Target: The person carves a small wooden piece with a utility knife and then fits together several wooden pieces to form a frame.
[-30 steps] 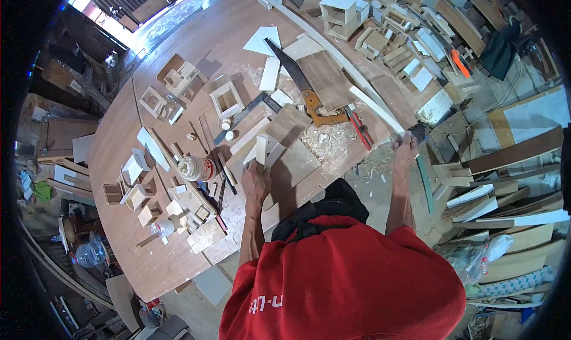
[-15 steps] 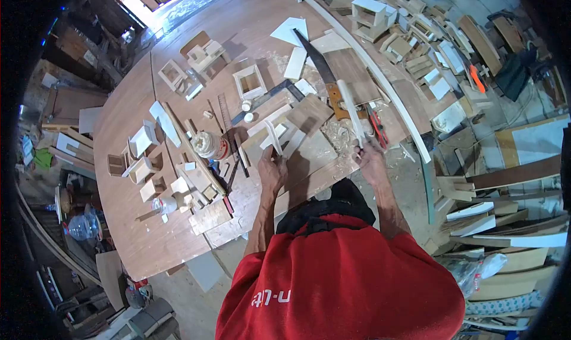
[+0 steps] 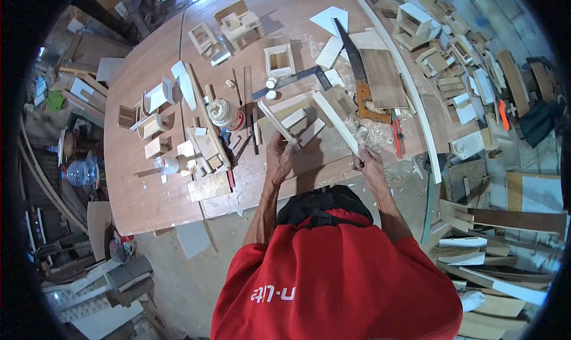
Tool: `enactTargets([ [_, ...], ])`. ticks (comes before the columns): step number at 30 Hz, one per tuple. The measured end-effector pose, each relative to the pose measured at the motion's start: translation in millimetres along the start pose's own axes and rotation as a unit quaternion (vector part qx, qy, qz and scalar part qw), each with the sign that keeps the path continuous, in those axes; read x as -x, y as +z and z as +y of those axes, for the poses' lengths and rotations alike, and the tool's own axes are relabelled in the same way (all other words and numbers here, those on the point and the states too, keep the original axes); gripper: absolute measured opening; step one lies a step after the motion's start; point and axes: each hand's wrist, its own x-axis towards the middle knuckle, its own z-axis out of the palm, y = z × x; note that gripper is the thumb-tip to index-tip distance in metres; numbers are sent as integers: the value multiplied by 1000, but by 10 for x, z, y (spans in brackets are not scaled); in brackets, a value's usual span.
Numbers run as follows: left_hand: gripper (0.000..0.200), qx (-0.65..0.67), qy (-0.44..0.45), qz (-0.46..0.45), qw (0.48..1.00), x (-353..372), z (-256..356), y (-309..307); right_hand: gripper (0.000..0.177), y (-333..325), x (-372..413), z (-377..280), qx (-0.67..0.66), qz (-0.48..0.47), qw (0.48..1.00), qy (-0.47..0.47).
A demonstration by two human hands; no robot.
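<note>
My left hand [image 3: 279, 157] is closed on the near end of a short, pale wooden strip [image 3: 272, 118], which slants away to the left. In my right hand [image 3: 371, 165] is a longer, wider wooden strip [image 3: 335, 119], gripped at its lower end and pointing up and left. Small pale wood blocks and a thin board lie on the table between the two strips. A handsaw [image 3: 364, 96] with a wooden handle rests just beyond my right hand, beside curled shavings [image 3: 372, 132]. Close to it lies a red-handled tool [image 3: 398, 137].
On the table [image 3: 148, 191] stand a tub of glue [image 3: 226, 115], a dark carpenter's square [image 3: 291, 82], and several small wooden box-like pieces. A long white strip [image 3: 410, 93] runs along the right edge. Stacked wood offcuts [image 3: 476, 245] crowd the right side.
The right-hand strip has swung from nearly upright to a leftward slant, nearer the other strip. The left-hand strip also tilts further left. The camera view has shifted.
</note>
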Motion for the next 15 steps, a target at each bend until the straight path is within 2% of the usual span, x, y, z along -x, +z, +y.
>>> enactTargets([
  [1, 26, 26, -12, 6, 1000, 2, 18, 30, 28, -26, -32, -4, 4, -35, 999, -13],
  [6, 31, 67, -37, 20, 997, -34, 118, 161, 28, -119, -94, -86, 47, -68, 996, -19],
  [9, 29, 87, -23, 76, 993, -53, 114, 241, 28, -204, -164, -163, 240, -123, 953, -138],
  [15, 32, 62, -23, 69, 995, 85, 133, 281, 27, -357, -196, -353, 306, -128, 919, -213],
])
